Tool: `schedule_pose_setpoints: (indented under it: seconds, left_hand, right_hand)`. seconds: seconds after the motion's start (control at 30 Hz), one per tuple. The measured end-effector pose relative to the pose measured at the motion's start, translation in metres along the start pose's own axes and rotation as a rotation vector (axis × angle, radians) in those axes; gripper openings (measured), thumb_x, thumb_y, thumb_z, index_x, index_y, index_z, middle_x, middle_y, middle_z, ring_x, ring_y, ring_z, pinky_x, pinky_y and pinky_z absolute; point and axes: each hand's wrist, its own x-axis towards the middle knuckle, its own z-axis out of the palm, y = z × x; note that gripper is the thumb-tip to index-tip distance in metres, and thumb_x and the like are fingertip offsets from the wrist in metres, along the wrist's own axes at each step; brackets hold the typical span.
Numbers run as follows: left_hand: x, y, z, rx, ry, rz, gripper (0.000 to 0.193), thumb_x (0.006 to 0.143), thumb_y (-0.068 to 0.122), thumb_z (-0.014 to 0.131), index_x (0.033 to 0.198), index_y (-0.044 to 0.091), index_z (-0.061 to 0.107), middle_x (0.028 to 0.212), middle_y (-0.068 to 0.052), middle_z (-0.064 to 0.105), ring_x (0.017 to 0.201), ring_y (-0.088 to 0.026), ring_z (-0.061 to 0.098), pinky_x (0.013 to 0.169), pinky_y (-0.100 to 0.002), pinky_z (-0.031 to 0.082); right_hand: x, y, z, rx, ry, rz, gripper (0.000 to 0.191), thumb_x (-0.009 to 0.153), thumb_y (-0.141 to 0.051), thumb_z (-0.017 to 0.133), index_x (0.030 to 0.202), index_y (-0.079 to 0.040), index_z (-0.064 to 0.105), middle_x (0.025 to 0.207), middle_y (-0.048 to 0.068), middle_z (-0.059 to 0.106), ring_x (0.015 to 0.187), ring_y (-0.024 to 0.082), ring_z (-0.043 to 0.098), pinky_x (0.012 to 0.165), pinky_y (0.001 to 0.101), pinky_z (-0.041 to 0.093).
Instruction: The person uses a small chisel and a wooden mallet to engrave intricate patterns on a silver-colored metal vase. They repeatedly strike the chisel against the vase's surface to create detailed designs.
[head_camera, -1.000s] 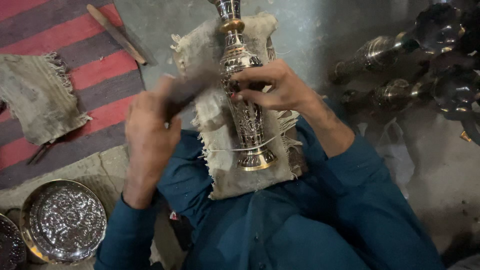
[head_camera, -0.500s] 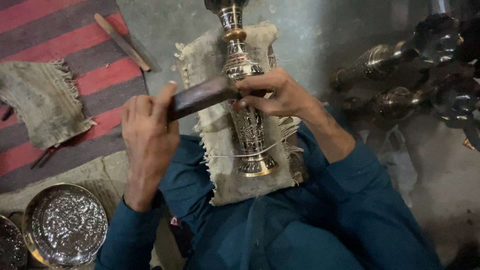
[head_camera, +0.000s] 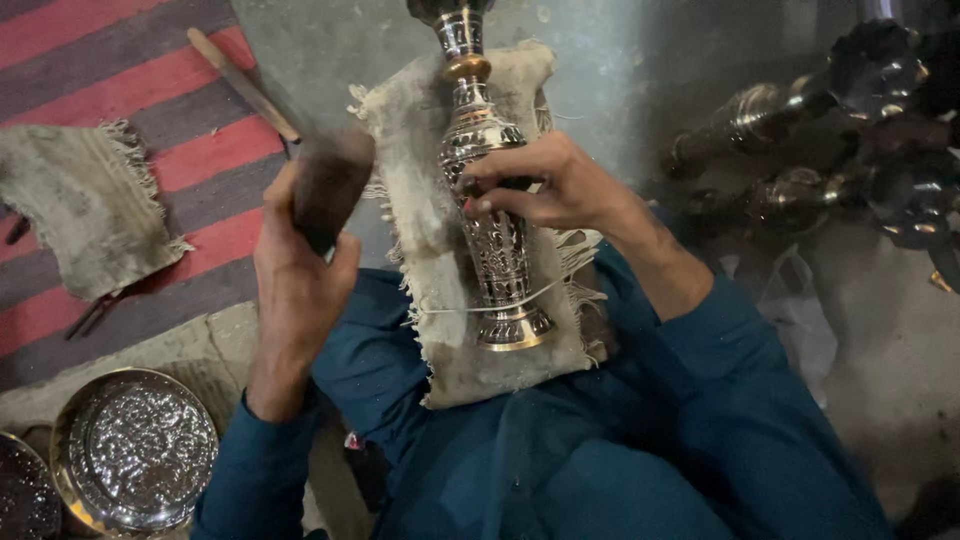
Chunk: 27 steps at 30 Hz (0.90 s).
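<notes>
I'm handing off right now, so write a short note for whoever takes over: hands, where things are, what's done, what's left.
Left hand: gripped around a dark, blurred hammer-like tool, raised beside the work.
Right hand: fingers pressed on the middle of the ornate metal vase, holding something small and dark against it.
Vase lies on a burlap cloth across the lap, base toward the body.
Done: the body already shows dense pattern.
Left: cannot tell how much remains.
Nearby: embossed metal dish, more metal pieces.
</notes>
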Motion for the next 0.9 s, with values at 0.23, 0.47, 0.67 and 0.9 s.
schedule_pose_setpoints:
  seconds: [0.23, 0.47, 0.67, 0.9]
  left_hand:
    - [-0.003, -0.005, 0.003, 0.150, -0.031, 0.093, 0.071, 0.083, -0.002, 0.072, 0.148, 0.019, 0.051, 0.105, -0.013, 0.056, 0.102, -0.034, 0.059, 0.093, -0.049, 0.048]
    - [-0.018, -0.006, 0.014, -0.268, -0.001, -0.067, 0.066, 0.088, 0.000, 0.068, 0.149, 0.010, 0.043, 0.121, -0.023, 0.065, 0.106, -0.039, 0.069, 0.086, -0.043, 0.056]
    - [-0.041, -0.009, 0.033, -0.342, -0.051, -0.253, 0.069, 0.086, 0.003, 0.070, 0.148, 0.006, 0.041, 0.101, -0.022, 0.069, 0.085, -0.035, 0.074, 0.076, -0.041, 0.057]
    - [-0.046, -0.010, 0.031, -0.459, 0.075, -0.241, 0.070, 0.089, 0.001, 0.068, 0.152, 0.007, 0.037, 0.116, -0.019, 0.066, 0.104, -0.037, 0.069, 0.091, -0.043, 0.057]
  right_hand:
    - [0.003, -0.006, 0.001, 0.042, 0.007, 0.038, 0.034, 0.097, -0.003, 0.072, 0.131, -0.002, 0.066, 0.107, 0.011, 0.078, 0.096, 0.019, 0.079, 0.085, 0.0308, 0.067]
    - [0.012, -0.026, 0.006, -0.005, 0.031, 0.194, 0.032, 0.098, -0.003, 0.072, 0.130, -0.003, 0.067, 0.102, 0.010, 0.080, 0.088, 0.017, 0.080, 0.078, 0.0304, 0.066]
    - [0.026, -0.029, 0.003, -0.134, -0.066, 0.106, 0.035, 0.094, -0.004, 0.074, 0.129, -0.002, 0.068, 0.106, 0.013, 0.079, 0.090, 0.021, 0.078, 0.082, 0.0351, 0.064]
    - [0.025, -0.025, 0.003, -0.136, -0.100, 0.146, 0.035, 0.094, -0.004, 0.073, 0.129, -0.004, 0.070, 0.102, 0.010, 0.079, 0.085, 0.020, 0.079, 0.076, 0.0348, 0.063]
